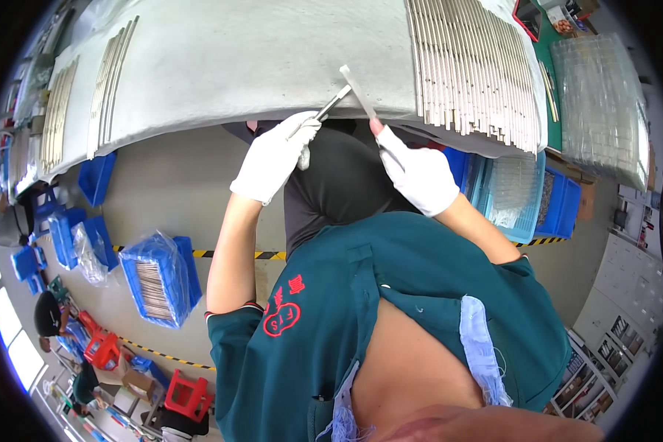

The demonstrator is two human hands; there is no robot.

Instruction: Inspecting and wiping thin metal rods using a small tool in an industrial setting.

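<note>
My left hand (276, 158), in a white glove, is closed around a thin metal rod (334, 102) that points up and to the right. Opposite it, my right hand (421, 175), gloved with a bare fingertip showing, pinches a narrow, flat, pale strip (359, 92) with a whitish end. The rod's tip meets or crosses the strip just over the near table edge; whether they touch is unclear. A dense row of metal rods (471, 74) lies on the table to the right. Smaller groups of rods (113, 77) lie at the left.
Grey-white cloth covers the table (272, 59). Clear plastic packaging (600, 110) stands at the far right. Blue bins (563, 206) sit below the table's right side. A blue crate of rods (155, 283) is on the floor at left. Other people (49, 313) are at lower left.
</note>
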